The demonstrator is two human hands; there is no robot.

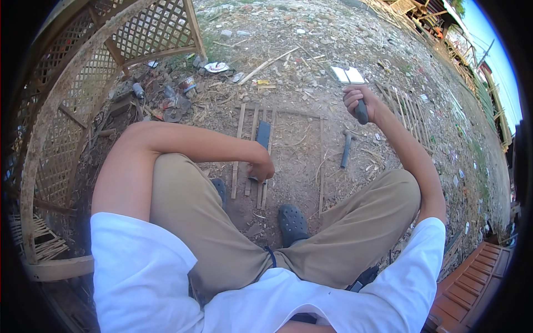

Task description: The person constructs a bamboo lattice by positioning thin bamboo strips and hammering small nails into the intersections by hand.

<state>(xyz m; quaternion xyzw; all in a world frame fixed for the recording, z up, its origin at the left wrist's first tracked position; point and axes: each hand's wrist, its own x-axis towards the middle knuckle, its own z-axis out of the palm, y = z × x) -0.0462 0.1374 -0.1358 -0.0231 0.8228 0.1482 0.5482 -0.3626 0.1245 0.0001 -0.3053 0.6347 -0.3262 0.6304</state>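
My right hand [360,104] is raised at the right, closed round the thick dark handle [362,112] of a tool. A thin dark edge extends beyond the fist, but its kind is hard to make out. Low over the wooden slats [240,145] between my feet, my left hand [262,166] is bent down and closed. Its fingers are mostly hidden, and a dark bit shows beneath them. Just beyond it lies a flat dark blue-grey bar [264,134] along the slats. A hammer [347,149] rests on the dirt, right of the slats.
My dark clogs [293,223] stand near the slats. A wooden lattice panel [155,33] rises at the left. Another slatted frame [408,114] lies at the right. A white sheet [338,74], a can [187,85] and loose sticks [268,65] litter the stony ground.
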